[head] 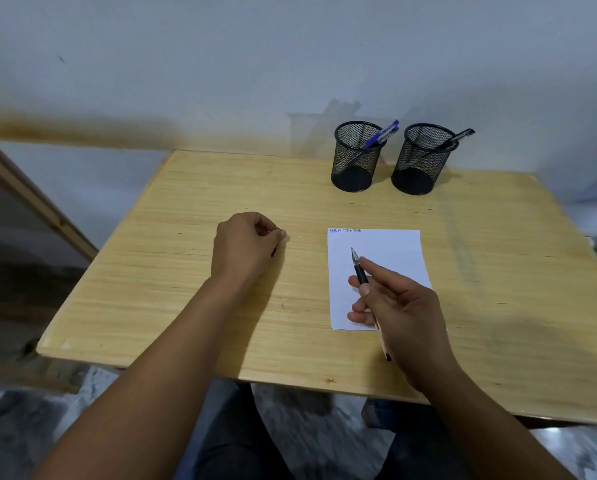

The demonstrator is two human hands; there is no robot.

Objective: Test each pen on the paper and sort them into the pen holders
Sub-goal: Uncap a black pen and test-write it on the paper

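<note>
Wooden table [186,271], pale wall [220,64], marbled floor [324,427]

The left hand [246,242] at nine o'clock curls over a small dark thing [274,250] that is mostly hidden, and what it is cannot be told. Writing [344,231] along the paper's [387,247] twelve o'clock edge is too small to read. The right hand [399,308] covers the paper's five o'clock corner and much of the pen's [360,271] barrel.

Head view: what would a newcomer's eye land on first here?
First, the right hand gripping a black pen, tip up, over the white paper on the wooden table. Next, two black mesh pen holders by the far edge, blue pens in the left one. The left hand pinches something small and dark.
</note>
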